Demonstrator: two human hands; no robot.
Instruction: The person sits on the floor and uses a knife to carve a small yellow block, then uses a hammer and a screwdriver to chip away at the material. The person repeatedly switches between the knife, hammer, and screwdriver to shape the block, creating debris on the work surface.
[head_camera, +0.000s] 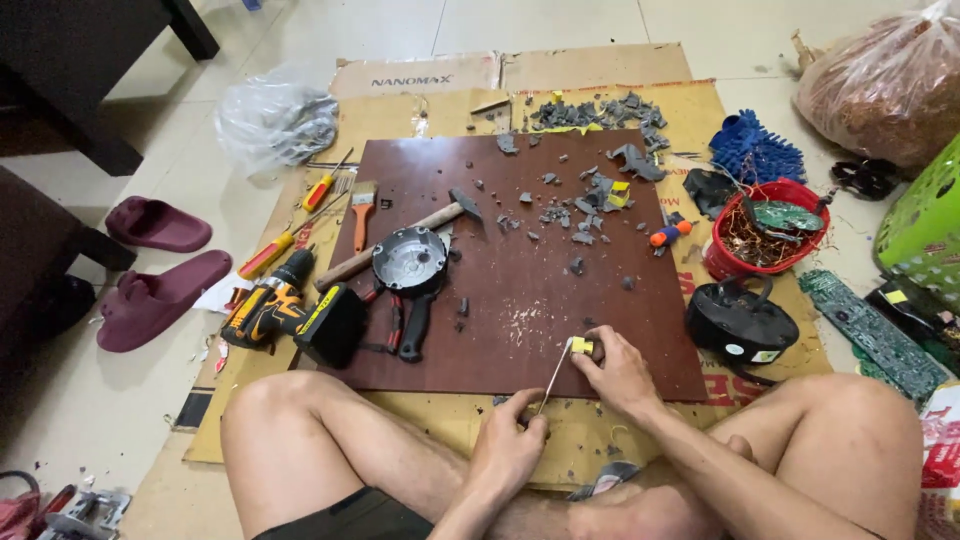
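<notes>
I sit cross-legged on cardboard in front of a dark brown board (530, 300). My right hand (618, 368) pins a small yellow part (581, 345) against the board's near edge. My left hand (510, 440) grips a thin metal tool (555, 378) by its handle, with the tip reaching up to the yellow part. Grey plastic fragments (580, 205) lie scattered over the far half of the board.
A hammer (400, 232), round black casing (409, 260), pliers (414, 322), yellow cordless drill (290, 308), brush (362, 208) and screwdrivers (290, 235) lie at left. A red basket of wire (765, 232), a black round unit (740, 320) and circuit boards (868, 330) lie at right. Maroon slippers (160, 270) rest on the floor.
</notes>
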